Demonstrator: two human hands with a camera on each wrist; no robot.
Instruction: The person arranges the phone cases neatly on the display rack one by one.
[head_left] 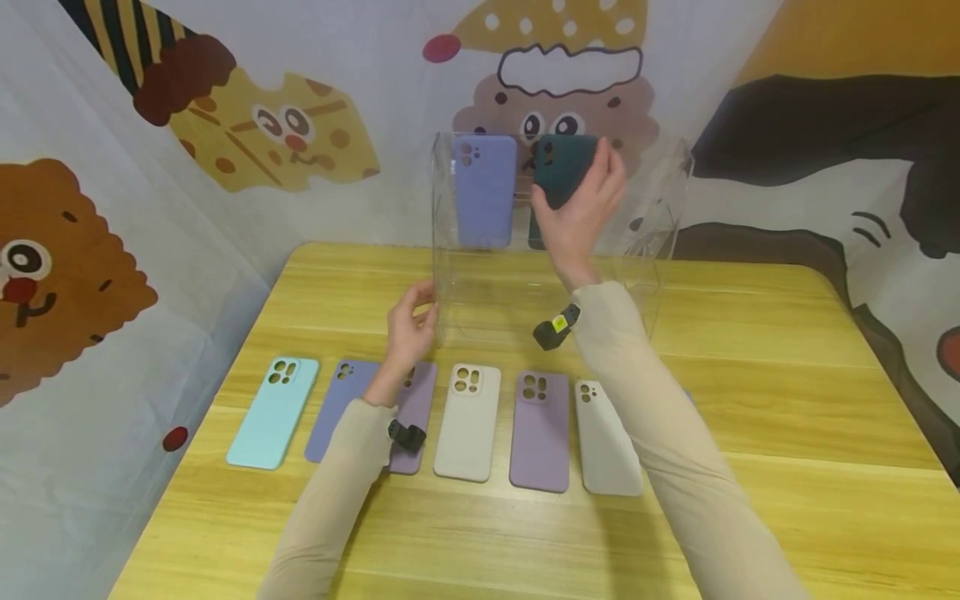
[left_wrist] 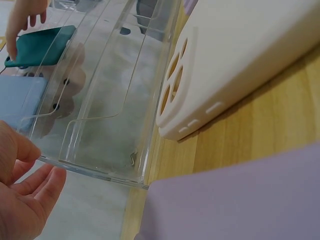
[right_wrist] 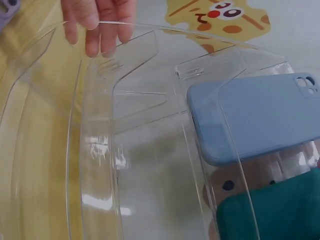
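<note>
A clear plastic tiered display stand [head_left: 487, 310] stands at the back of the table. My left hand [head_left: 411, 329] pinches its left side edge between thumb and fingers, as the left wrist view shows. High on the stand, my right hand [head_left: 585, 208] grips a dark green phone case [head_left: 558, 165] at its right and lower part; the left wrist view shows this green case [left_wrist: 42, 47] against the top tier. To its left, a periwinkle phone case [head_left: 485, 192] leans upright on the same tier, camera holes up. In the right wrist view, the periwinkle case [right_wrist: 260, 117] lies beside the green one.
Several phone cases lie in a row in front of the stand: turquoise [head_left: 272, 417], blue-violet [head_left: 333, 417], white [head_left: 468, 425], mauve [head_left: 540, 433] and off-white [head_left: 609, 442]. My left wrist covers part of another mauve case [head_left: 420, 400]. A patterned cloth [head_left: 360, 50] hangs behind the table.
</note>
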